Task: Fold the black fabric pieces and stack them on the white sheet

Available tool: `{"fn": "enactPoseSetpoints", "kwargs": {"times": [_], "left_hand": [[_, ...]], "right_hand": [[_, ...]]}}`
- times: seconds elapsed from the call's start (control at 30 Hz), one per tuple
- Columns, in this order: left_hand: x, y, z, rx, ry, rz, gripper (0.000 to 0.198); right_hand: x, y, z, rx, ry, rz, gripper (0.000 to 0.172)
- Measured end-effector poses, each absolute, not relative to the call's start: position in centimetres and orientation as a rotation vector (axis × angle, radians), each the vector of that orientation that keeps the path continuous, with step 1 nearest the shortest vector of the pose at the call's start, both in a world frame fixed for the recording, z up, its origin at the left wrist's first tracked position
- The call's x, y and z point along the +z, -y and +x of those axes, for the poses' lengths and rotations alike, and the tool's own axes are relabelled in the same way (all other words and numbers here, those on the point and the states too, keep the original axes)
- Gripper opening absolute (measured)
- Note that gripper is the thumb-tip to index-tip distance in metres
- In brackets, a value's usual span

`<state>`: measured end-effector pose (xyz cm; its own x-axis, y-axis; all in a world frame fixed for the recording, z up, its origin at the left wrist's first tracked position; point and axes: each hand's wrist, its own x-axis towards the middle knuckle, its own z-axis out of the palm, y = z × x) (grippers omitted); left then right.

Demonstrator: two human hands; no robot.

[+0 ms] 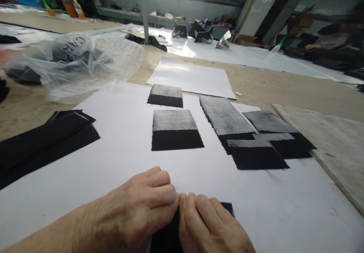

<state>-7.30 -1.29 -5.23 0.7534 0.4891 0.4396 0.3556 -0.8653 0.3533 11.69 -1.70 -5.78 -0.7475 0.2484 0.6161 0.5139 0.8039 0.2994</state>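
Observation:
My left hand [139, 211] and my right hand [210, 224] meet at the bottom of the view, fingers curled and pressed together on a black piece [167, 238] lying on the white sheet [113, 158]. Most of that piece is hidden under my hands; one corner shows at the right. Farther out on the sheet lie several black pieces with grey-dusted tops: one in the middle [174, 130], a smaller one behind it [165, 95], and an overlapping group to the right [250, 135].
A stack of long black strips [42, 141] lies at the left edge. A clear plastic bag [74, 63] sits at the back left. Another white sheet [193, 77] lies behind. A pale board [330, 143] runs along the right. Clutter lines the far benches.

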Motion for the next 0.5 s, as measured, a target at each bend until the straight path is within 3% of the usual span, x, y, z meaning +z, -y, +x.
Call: {"fn": "enactPoseSetpoints", "kwargs": {"times": [0.5], "left_hand": [[-4.9,1.8,-8.7,0.780,-0.766,2.709,0.024]], "right_hand": [[-5.7,0.5,12.4,-0.296,2.448,-0.509,0.020]]}}
